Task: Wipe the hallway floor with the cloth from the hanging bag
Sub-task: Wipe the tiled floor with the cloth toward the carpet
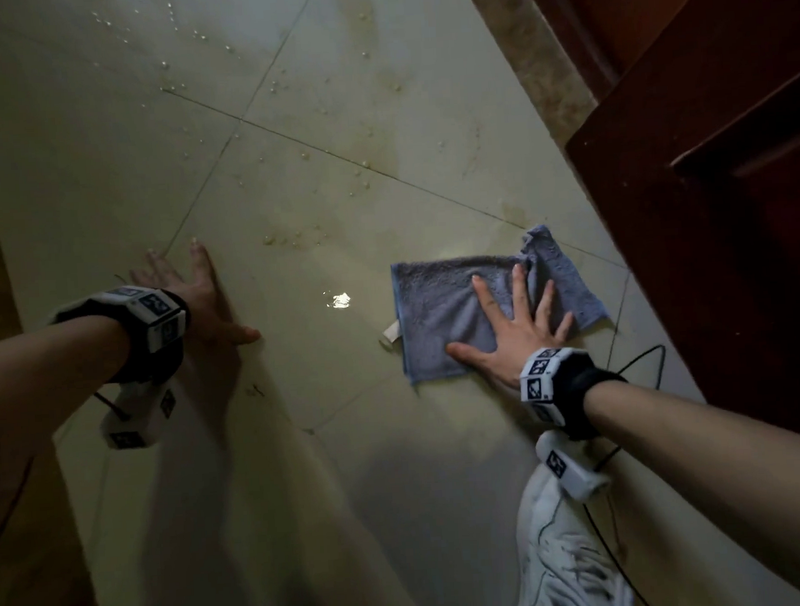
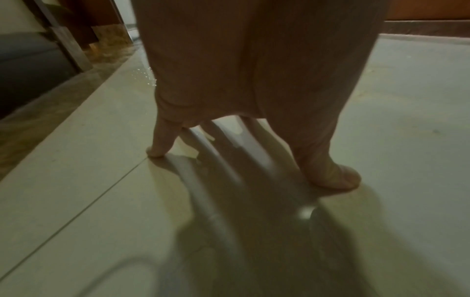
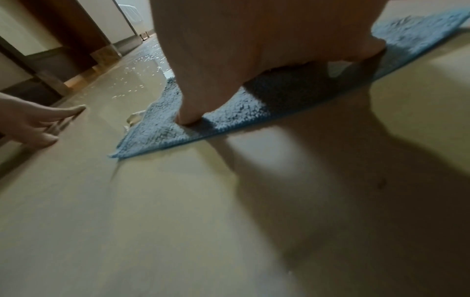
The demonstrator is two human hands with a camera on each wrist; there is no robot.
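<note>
A blue terry cloth lies spread flat on the pale tiled hallway floor, its far right corner rumpled. My right hand presses down on it with straight, spread fingers; the right wrist view shows the thumb and fingers planted on the cloth. My left hand lies flat on the bare floor to the left, fingers splayed, holding nothing; in the left wrist view its fingertips touch the tile. Water droplets dot the floor beyond both hands.
A dark wooden door or cabinet stands close on the right. A brown stone skirting strip runs along the far right. My white shoe and a black cable lie near the right wrist. A small wet glint sits between the hands.
</note>
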